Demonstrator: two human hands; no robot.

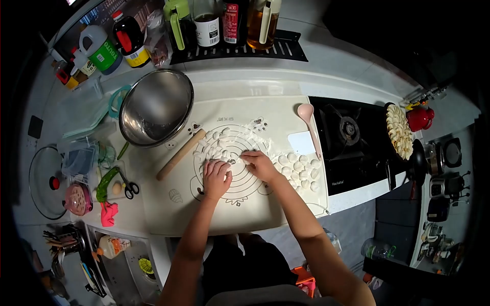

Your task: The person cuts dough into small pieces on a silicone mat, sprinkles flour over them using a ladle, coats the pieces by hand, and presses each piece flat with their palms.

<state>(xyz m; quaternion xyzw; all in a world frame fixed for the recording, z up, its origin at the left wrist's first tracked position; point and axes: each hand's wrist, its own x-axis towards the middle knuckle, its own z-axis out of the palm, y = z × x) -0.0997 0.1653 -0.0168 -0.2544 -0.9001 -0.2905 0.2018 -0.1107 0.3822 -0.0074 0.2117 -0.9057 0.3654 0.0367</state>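
Note:
On the pale printed mat (240, 214), my left hand (217, 177) rests palm down near the middle of the circles, its fingers close together over the floury surface. My right hand (258, 164) is just right of it, fingertips bent together at a small item that is too small to make out. Several small dough pieces (217, 143) lie beyond my left hand. Several round flattened dough pieces (298, 171) sit to the right of my right hand. A wooden rolling pin (181, 154) lies at an angle on the left.
A steel bowl (156, 108) stands at the back left. Scissors (130, 189) and a green pepper (107, 184) lie further left. A pink spoon (308, 122) is beside the black stove (347, 168). A pan of dumplings (399, 131) is at the far right.

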